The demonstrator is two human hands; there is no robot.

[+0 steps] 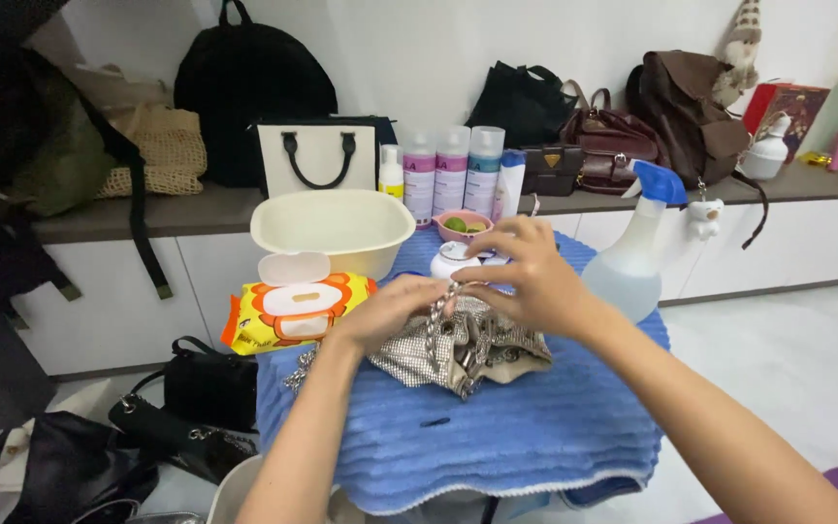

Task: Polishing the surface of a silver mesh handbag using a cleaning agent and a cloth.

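Silver mesh purse (477, 347) on blue towel (497, 437) on desk, chain (435, 315) pinched by both hands: left (390, 311), right (526, 277). Yellow-orange wipes pack (293, 311), white flap lid, just left.

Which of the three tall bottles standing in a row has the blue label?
The rightmost tall bottle, next to the white tube, has the blue label. The other two bottles, to its left, have purple-pink labels.
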